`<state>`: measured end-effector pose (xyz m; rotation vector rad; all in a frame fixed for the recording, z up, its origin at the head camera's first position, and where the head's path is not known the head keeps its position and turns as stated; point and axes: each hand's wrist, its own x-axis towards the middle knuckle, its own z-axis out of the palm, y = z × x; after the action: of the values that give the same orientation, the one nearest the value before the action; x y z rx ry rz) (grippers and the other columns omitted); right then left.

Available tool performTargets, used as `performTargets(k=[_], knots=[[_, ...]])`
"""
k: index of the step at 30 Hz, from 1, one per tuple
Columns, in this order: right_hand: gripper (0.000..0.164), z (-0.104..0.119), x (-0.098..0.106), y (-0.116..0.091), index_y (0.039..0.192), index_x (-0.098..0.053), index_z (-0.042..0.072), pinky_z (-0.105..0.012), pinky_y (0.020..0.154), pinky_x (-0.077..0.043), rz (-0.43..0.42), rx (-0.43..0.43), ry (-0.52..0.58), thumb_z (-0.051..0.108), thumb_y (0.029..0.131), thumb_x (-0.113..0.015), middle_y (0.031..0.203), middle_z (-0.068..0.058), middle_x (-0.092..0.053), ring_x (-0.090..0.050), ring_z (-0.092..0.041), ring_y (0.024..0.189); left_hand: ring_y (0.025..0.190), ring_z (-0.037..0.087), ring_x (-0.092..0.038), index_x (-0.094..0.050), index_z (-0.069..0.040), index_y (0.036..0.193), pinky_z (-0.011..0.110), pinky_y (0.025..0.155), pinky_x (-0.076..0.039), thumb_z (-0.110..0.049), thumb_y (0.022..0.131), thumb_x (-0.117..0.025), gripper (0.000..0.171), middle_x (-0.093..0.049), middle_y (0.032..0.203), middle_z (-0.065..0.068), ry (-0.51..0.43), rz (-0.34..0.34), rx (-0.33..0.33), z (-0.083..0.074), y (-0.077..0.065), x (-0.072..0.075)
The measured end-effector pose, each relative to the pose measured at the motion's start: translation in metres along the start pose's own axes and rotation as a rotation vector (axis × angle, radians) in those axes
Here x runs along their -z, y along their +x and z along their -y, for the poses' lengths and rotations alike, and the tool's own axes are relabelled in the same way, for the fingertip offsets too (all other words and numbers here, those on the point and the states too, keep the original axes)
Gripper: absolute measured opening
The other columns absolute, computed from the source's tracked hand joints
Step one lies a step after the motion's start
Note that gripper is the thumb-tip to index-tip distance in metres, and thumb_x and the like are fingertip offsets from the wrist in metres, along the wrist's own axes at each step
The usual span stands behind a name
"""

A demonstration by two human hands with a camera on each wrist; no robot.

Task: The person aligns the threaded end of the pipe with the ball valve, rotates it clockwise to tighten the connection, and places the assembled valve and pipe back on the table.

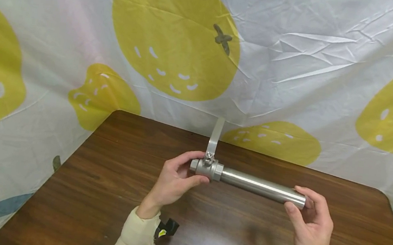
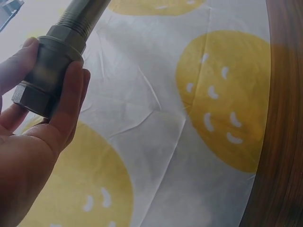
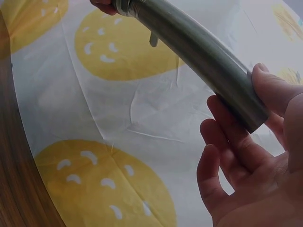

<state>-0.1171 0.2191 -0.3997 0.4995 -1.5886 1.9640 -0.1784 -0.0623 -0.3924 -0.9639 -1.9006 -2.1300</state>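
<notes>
A metal ball valve (image 1: 207,168) with a long flat lever handle (image 1: 216,135) is joined to a shiny steel pipe (image 1: 262,186). My left hand (image 1: 173,179) grips the valve body between thumb and fingers; in the left wrist view its hex end (image 2: 35,100) pokes out below the fingers. At the pipe's free end, my right hand (image 1: 313,229) pinches with thumb and fingertips. Threads (image 2: 75,26) show where pipe meets valve. The assembly is held above the table, its right end lower in the head view, with the lever pointing away from me.
Under the hands lies a dark wood-grain table (image 1: 100,176) with rounded far corners. A white cloth (image 1: 282,67) printed with yellow fruit hangs behind and beside it. Black wrist-worn devices (image 1: 169,227) show at both sleeves.
</notes>
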Motion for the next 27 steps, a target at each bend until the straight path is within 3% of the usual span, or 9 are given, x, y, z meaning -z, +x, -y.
performTargets(k=[11,15,20,27], knots=[[0.044,-0.0018,-0.0008,-0.0024,0.115,-0.047,-0.016,-0.015,0.067,-0.046,-0.018,-0.026,-0.070,-0.023,0.073,-0.056,0.089,-0.006,-0.066,-0.060,-0.010,0.080,0.091,0.016,-0.052,-0.051,0.001,0.117,0.021,0.074,-0.049,0.003,0.073,-0.069,0.047,-0.054,0.108,0.016,0.008,0.009,0.033,0.0020,0.0006,0.0016],[0.048,-0.0005,-0.0012,-0.0036,0.119,-0.047,-0.014,-0.014,0.059,-0.042,-0.020,-0.069,-0.142,-0.021,0.073,-0.058,0.090,-0.003,-0.065,-0.055,-0.006,0.068,0.091,0.016,-0.052,-0.051,0.000,0.117,0.022,0.073,-0.050,0.001,0.074,-0.068,0.046,-0.053,0.109,0.015,0.018,0.021,0.049,0.0021,-0.0001,0.0027],[0.059,0.0006,0.0011,-0.0036,0.126,-0.040,-0.012,-0.015,0.052,-0.040,0.053,-0.078,-0.178,-0.022,0.071,-0.059,0.091,-0.002,-0.062,-0.049,-0.006,0.057,0.090,0.015,-0.052,-0.051,0.000,0.119,0.022,0.071,-0.050,0.000,0.076,-0.067,0.046,-0.053,0.109,0.016,0.032,0.016,0.057,0.0022,-0.0004,0.0040],[0.058,0.0009,0.0051,-0.0030,0.125,-0.039,-0.016,-0.014,0.062,-0.047,0.127,-0.049,-0.157,-0.025,0.070,-0.057,0.093,-0.006,-0.065,-0.059,-0.009,0.074,0.088,0.015,-0.053,-0.051,0.000,0.119,0.023,0.070,-0.050,0.002,0.075,-0.067,0.047,-0.053,0.106,0.016,0.028,0.017,0.071,0.0012,-0.0002,0.0046]])
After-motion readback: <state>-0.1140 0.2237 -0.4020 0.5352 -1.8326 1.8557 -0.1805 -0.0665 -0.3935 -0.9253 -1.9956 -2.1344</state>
